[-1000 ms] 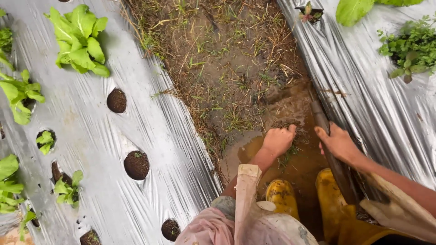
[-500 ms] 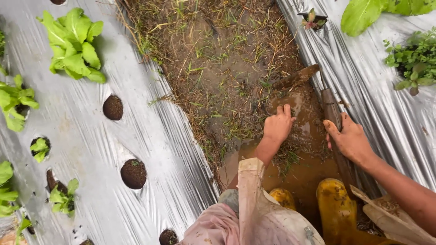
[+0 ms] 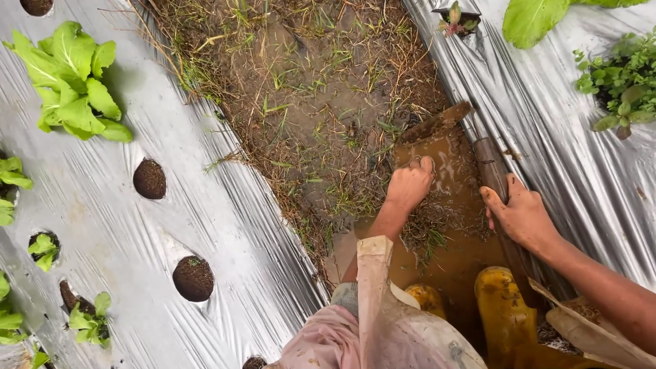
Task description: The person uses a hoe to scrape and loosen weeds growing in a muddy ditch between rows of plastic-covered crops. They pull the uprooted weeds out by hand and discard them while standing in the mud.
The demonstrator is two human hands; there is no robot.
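Observation:
My right hand grips the muddy wooden handle of a hoe, whose mud-caked blade rests in the wet furrow. My left hand is closed into a fist low over the muddy ground just below the blade, among wet grass; whether it holds grass or mud I cannot tell. Brown puddle water lies between my hands and my yellow rubber boots.
Silver plastic mulch covers a raised bed on the left, with planting holes and leafy green seedlings. Another mulched bed runs along the right, with a leafy herb plant. The grassy mud furrow runs between them.
The hoe blade has come up out of the mud and forward along the furrow. My left hand moved forward with it, and the view shifted ahead.

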